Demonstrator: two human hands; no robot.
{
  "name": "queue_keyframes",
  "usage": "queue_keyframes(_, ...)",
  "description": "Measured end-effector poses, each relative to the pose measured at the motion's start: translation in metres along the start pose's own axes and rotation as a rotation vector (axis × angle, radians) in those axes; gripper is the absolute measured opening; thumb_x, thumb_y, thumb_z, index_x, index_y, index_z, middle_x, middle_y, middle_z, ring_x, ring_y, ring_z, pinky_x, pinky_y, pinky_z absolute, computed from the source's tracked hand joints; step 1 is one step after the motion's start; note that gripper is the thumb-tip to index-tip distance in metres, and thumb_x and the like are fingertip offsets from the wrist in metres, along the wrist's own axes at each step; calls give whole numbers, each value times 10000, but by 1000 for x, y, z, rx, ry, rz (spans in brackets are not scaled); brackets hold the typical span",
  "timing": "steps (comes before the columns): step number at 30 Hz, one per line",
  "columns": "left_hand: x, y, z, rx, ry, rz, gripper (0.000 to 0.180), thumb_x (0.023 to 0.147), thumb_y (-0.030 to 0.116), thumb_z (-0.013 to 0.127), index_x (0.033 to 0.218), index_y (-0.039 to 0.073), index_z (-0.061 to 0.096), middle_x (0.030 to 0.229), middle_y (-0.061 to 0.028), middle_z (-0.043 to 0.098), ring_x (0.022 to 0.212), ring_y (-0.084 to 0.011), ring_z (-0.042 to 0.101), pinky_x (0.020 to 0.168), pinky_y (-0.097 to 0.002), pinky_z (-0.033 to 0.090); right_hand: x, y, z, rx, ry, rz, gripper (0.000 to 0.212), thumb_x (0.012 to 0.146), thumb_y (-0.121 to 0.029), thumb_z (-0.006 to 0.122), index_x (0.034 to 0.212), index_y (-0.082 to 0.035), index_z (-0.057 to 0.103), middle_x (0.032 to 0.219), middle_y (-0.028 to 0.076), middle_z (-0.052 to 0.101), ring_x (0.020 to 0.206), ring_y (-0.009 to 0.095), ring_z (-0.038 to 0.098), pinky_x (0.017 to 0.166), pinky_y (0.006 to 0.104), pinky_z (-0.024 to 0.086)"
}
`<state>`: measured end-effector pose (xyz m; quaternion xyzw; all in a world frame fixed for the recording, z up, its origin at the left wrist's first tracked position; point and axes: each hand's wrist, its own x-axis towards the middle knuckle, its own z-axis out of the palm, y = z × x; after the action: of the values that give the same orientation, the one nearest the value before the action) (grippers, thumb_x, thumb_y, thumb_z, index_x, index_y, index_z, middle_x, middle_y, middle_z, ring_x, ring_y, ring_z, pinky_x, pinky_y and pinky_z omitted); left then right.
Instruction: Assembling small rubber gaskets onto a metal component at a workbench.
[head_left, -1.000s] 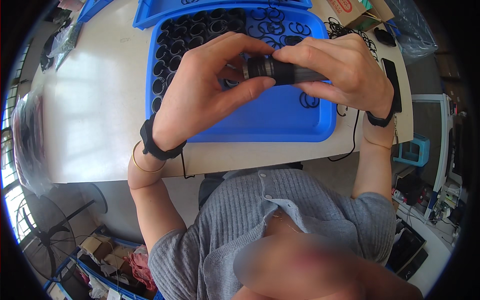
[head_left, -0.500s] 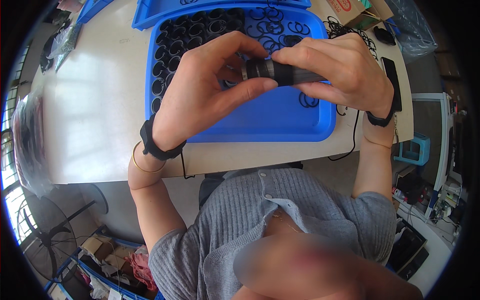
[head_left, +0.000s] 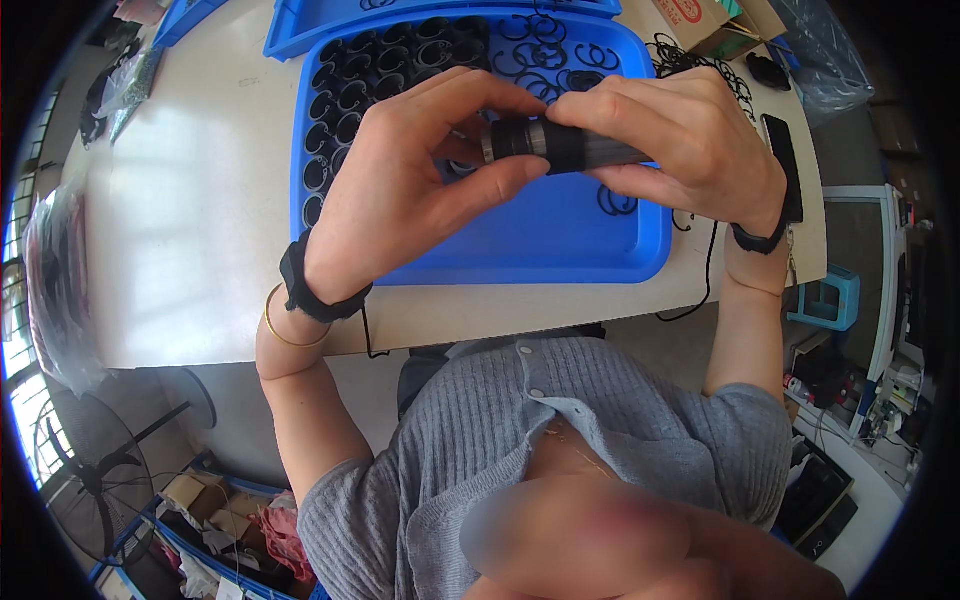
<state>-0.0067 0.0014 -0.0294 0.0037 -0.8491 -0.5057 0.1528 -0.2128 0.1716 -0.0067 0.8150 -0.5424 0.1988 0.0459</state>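
Observation:
A dark cylinder (head_left: 565, 150), with a grey shaft and a black band round its middle, lies nearly level between my two hands over the blue tray (head_left: 500, 240). My left hand (head_left: 385, 195) grips its left end, thumb below and forefinger above. My right hand (head_left: 690, 140) is wrapped round the grey part, its fingertips on top by the black band. The forefinger tips almost meet. Behind my left hand, several short black cylindrical sleeves (head_left: 352, 96) stand in rows in the tray. Loose black open rings (head_left: 540, 58) lie at its back right, and a few more rings (head_left: 617, 201) under my right hand.
Another blue tray (head_left: 300, 30) stands behind. At the back right are an open cardboard box (head_left: 725, 35), a pile of black rings (head_left: 680, 55) and a black phone-like slab (head_left: 783, 165). A black cord (head_left: 708, 270) hangs over the table's front edge.
My left forefinger has slid slightly right along the top of the cylinder, and the left thumb has shifted slightly left. The cylinder stays almost in place; my right hand has barely moved.

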Motion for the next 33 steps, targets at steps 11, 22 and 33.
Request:
queue_keyframes(11,0,-2,0,-20,3,-11,361,913,23,763,1241,-42,629,1067,-80,695,992,-120,672,842,-273,577,1,1,0,1,11,-13,629,614,-114,823,1216,-32,655,984,126,738,765,307,719,627,377,566)
queue_keyframes(22,-1,3,0,-2,-2,-72,382,904,66,788,1237,-15,617,1004,-80,710,900,-118,691,778,-245,559,1,-1,0,0,11,-24,609,627,-130,820,1206,-36,655,950,114,729,745,302,713,604,372,548)
queue_keyframes(33,0,-1,1,38,2,16,386,907,62,775,1260,-15,640,1097,-74,691,972,-126,681,839,-285,573,2,0,4,-19,37,2,647,633,-108,880,1207,-113,582,841,50,662,721,270,699,580,384,520)
